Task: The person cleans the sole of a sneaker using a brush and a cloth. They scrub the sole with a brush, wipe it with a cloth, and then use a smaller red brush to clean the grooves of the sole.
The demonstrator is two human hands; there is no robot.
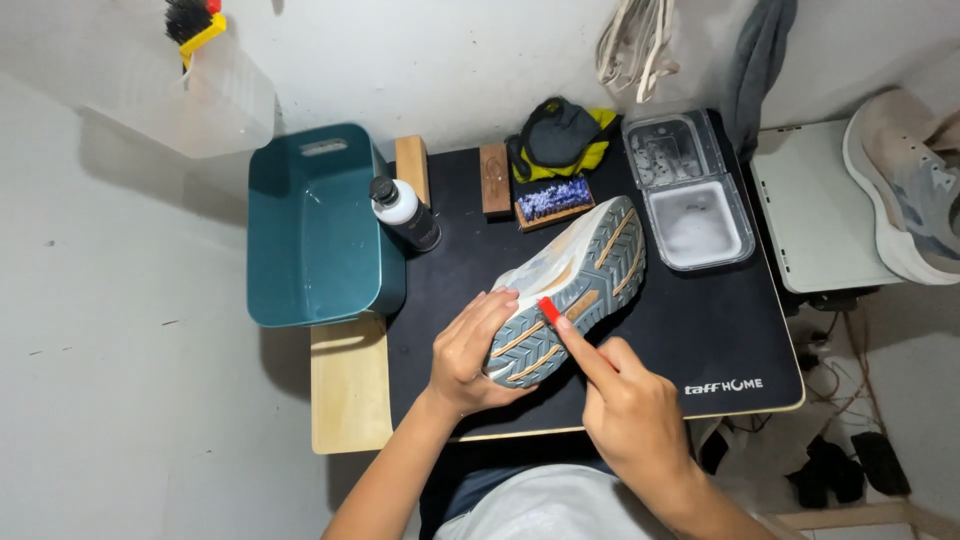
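Resting on its side near the middle of the black mat (700, 340), a shoe (572, 290) with grey-and-tan tread turned up toward the camera. Bounded on the left by a teal tub (310, 225) that overhangs the wooden table (348, 385), with a white bottle with a black cap (403, 212) just beside the tub's right wall. Lined along the far edge: two wooden blocks, a brush with blue bristles (553, 200), a dark and yellow cloth bundle (560, 135) and a clear two-part container (690, 190) just beside the shoe's toe. Open mat to the right of the shoe and along the near right corner; little room on the left between shoe and tub.

Curled around the heel end of the shoe, the left hand (470, 355), fingers wrapped over the upper and thumb under the sole, gripping it firmly. Pinched in the right hand (635, 415), a small red tool (549, 311), forefinger stretched along it, other fingers folded, tip touching the tread near mid-sole.
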